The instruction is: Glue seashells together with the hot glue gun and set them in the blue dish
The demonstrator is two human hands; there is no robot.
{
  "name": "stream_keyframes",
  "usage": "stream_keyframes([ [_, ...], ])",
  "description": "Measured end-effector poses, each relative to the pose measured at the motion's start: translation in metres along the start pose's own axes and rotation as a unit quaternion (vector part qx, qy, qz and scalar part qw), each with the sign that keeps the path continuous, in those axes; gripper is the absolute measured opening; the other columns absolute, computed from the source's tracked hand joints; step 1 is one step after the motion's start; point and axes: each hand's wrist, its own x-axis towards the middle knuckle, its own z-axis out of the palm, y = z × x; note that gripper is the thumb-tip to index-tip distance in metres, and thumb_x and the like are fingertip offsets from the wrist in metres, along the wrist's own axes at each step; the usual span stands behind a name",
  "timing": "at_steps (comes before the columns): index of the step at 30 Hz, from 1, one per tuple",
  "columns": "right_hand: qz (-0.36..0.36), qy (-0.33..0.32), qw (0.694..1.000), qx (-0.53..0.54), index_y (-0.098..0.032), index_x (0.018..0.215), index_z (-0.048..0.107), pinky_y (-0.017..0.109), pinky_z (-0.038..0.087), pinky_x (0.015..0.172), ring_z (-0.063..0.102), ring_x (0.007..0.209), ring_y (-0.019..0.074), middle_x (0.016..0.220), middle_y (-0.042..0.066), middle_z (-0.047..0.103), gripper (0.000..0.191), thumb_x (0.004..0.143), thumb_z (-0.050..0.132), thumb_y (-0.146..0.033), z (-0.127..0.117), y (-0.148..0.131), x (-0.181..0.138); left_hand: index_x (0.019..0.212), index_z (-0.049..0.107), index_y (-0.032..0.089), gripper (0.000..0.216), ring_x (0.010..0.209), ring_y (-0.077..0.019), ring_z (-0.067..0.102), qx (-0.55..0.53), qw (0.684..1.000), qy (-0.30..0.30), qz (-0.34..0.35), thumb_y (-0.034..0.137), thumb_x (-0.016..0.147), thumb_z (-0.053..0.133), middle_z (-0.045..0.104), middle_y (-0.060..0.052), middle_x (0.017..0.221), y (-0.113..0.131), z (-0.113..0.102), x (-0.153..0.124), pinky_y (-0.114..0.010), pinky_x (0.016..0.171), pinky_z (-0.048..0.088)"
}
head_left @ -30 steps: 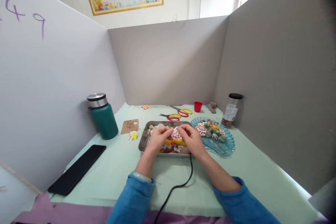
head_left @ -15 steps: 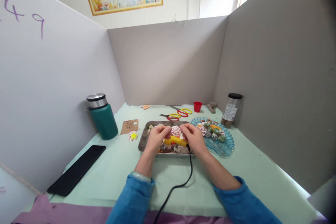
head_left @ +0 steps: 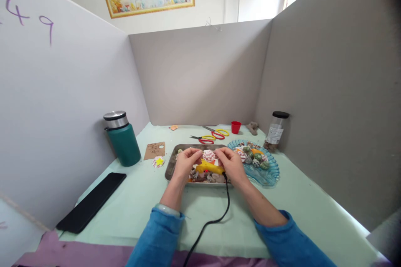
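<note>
Between my two hands, above the metal tray (head_left: 171, 169), is a pink-and-white piece (head_left: 208, 155) that looks like a flower of striped shells. Its left edge is pinched in the fingertips of my left hand (head_left: 187, 162). My right hand (head_left: 231, 162) grips the opposite edge with thumb and forefinger. Just below it a yellow glue gun (head_left: 209, 167) lies across the tray, and its black cord (head_left: 224, 212) runs toward me. Small shells and stones (head_left: 205, 176) fill the tray's near side. My hands hide parts of the tray.
Right of the tray is a blue glass plate (head_left: 271, 177) of shells. Two pairs of scissors (head_left: 206, 137) and a red cup (head_left: 236, 127) stand behind. A jar (head_left: 275, 131) is at right; a green bottle (head_left: 123, 142), black phone-like slab (head_left: 92, 202) and brown card (head_left: 154, 151) are left.
The pink-and-white piece has shifted very slightly left and tilted a little between my fingers. Both hands keep their pinch; everything else stays in place.
</note>
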Motion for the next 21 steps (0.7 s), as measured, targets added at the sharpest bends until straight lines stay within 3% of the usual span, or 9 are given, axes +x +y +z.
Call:
stream_keyframes([
  [5,-0.001,-0.002,1.000,-0.015,-0.019,0.064,0.057,0.024,0.034,0.048,0.041,0.048,0.0115,0.049,-0.005,0.046,0.036,0.075,0.063,-0.052,-0.0006,-0.0001,-0.0002,0.071,0.069,0.013,0.032,0.053,-0.0093,0.054,0.001,1.000,-0.008,-0.002,0.041,0.059,0.079,0.062,0.000,0.060,0.0001,-0.0008,-0.0006,-0.024,0.060,0.047],
  [13,0.012,0.020,1.000,-0.009,-0.020,0.061,0.052,0.024,0.031,0.047,0.038,0.048,0.0114,0.050,-0.005,0.044,0.035,0.075,0.062,-0.050,-0.0013,0.0001,0.0003,0.087,0.075,0.014,0.035,0.058,-0.0093,0.058,-0.056,0.997,-0.061,-0.012,0.036,0.060,0.081,0.069,-0.004,0.074,-0.0041,-0.0050,0.0012,-0.024,0.064,0.049],
  [21,0.005,0.004,1.000,-0.025,-0.019,0.061,0.052,0.025,0.032,0.049,0.040,0.049,0.0120,0.050,-0.005,0.044,0.034,0.077,0.060,-0.048,-0.0012,-0.0018,-0.0012,0.075,0.071,0.013,0.029,0.054,-0.0079,0.055,-0.022,0.999,-0.021,-0.010,0.036,0.060,0.081,0.064,-0.001,0.066,-0.0044,-0.0036,0.0022,-0.022,0.061,0.048],
])
